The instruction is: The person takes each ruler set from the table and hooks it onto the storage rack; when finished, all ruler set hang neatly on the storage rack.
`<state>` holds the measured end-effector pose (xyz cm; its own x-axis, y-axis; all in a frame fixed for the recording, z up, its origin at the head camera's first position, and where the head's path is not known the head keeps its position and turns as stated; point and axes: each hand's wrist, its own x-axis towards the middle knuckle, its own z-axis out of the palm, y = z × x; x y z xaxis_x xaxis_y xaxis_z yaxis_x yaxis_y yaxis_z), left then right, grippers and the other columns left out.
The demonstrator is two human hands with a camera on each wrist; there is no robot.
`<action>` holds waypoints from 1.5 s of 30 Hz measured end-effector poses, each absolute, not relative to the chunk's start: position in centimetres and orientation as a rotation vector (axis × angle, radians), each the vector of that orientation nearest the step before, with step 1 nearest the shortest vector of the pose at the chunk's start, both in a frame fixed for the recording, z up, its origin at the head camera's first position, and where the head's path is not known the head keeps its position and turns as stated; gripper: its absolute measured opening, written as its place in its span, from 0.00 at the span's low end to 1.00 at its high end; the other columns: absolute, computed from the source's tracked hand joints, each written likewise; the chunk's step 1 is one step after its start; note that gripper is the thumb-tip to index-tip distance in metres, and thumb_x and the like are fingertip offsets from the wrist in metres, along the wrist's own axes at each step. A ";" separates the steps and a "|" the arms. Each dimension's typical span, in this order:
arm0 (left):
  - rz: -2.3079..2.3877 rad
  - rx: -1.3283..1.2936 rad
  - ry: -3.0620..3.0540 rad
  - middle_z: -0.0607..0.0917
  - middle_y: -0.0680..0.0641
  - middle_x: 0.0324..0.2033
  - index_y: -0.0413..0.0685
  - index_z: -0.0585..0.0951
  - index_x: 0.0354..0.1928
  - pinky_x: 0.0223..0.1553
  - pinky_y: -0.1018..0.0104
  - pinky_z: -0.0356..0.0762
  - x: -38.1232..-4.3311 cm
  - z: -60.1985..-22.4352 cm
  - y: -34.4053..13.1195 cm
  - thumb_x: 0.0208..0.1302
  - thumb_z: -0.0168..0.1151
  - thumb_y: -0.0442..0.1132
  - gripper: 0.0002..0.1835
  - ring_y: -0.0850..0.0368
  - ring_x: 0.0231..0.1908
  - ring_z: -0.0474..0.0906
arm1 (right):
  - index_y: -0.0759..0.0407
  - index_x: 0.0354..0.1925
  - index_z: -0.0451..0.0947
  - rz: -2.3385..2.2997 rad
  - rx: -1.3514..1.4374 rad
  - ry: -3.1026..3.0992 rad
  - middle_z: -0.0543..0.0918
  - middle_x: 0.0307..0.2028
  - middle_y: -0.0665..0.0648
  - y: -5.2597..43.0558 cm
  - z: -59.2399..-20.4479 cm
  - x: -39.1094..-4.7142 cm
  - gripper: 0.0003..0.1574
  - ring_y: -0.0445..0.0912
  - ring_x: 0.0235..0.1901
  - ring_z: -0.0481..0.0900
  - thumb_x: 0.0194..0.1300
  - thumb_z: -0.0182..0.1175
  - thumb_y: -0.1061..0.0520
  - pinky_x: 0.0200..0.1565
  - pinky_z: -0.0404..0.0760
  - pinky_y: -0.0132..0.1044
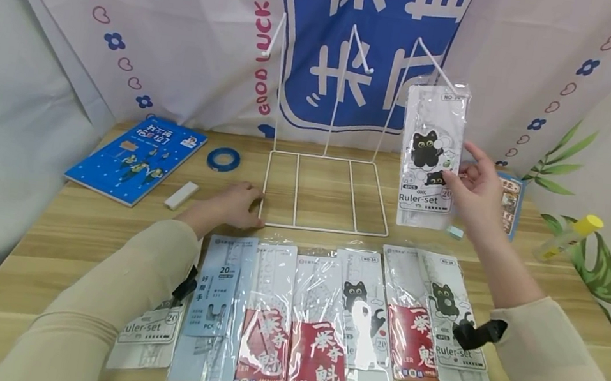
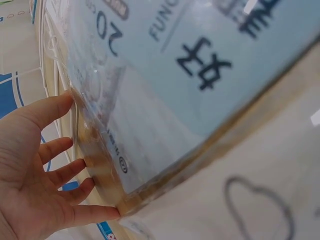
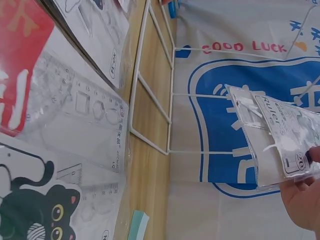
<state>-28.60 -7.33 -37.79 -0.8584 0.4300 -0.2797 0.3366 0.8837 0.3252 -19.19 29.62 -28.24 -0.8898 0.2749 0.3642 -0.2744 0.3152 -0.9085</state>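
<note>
My right hand pinches a packaged ruler set by its right edge, thumb in front. The pack shows black cats on a white card and hangs upright above the table. Its top edge overlaps the tip of the right-hand hook of a white wire display rack. In the right wrist view the same ruler set is seen from below, with right-hand fingers at its edge. My left hand rests at the rack's front left corner. The left wrist view shows that hand with fingers spread.
Several packaged ruler sets lie in a front row, among them a blue pack and a red one. A blue book, a blue tape roll and a white eraser lie left. A yellow-capped glue bottle stands right.
</note>
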 end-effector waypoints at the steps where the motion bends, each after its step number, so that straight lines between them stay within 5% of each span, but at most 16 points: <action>1: 0.381 0.571 2.706 0.57 0.36 0.63 0.47 0.62 0.64 0.59 0.44 0.56 -28.6 -37.8 -7.4 0.51 0.64 0.53 0.40 0.40 0.61 0.55 | 0.57 0.64 0.58 1.569 -0.004 -2.150 0.76 0.31 0.50 29.6 -28.3 -19.6 0.37 0.37 0.29 0.76 0.57 0.55 0.71 0.35 0.77 0.23; 10: 0.382 0.560 2.702 0.56 0.36 0.63 0.47 0.62 0.64 0.59 0.44 0.56 -28.5 -37.8 -7.7 0.51 0.64 0.53 0.40 0.39 0.61 0.55 | 0.54 0.65 0.57 1.277 -0.055 -2.264 0.72 0.31 0.51 28.8 -28.7 -23.8 0.34 0.35 0.25 0.72 0.61 0.54 0.63 0.29 0.73 0.22; 27: 0.362 0.537 2.691 0.52 0.36 0.66 0.49 0.62 0.64 0.61 0.44 0.52 -28.4 -37.7 -7.4 0.52 0.63 0.53 0.39 0.40 0.64 0.50 | 0.66 0.58 0.62 1.442 -0.191 -2.251 0.72 0.26 0.47 28.4 -28.8 -30.1 0.27 0.35 0.24 0.70 0.60 0.53 0.66 0.28 0.71 0.21; 36: 0.370 0.544 2.693 0.52 0.36 0.65 0.49 0.62 0.64 0.61 0.44 0.52 -28.4 -37.7 -7.5 0.52 0.63 0.53 0.38 0.40 0.63 0.50 | 0.65 0.59 0.62 1.511 -0.290 -2.309 0.74 0.35 0.54 28.4 -29.0 -31.5 0.26 0.37 0.30 0.68 0.63 0.52 0.63 0.30 0.72 0.21; 45: 0.412 0.537 2.702 0.53 0.36 0.65 0.49 0.62 0.64 0.60 0.45 0.55 -28.7 -38.3 -7.5 0.50 0.65 0.52 0.39 0.40 0.62 0.52 | 0.68 0.56 0.63 1.519 -0.244 -2.332 0.70 0.32 0.49 29.0 -29.5 -31.2 0.23 0.36 0.29 0.70 0.63 0.50 0.63 0.26 0.73 0.22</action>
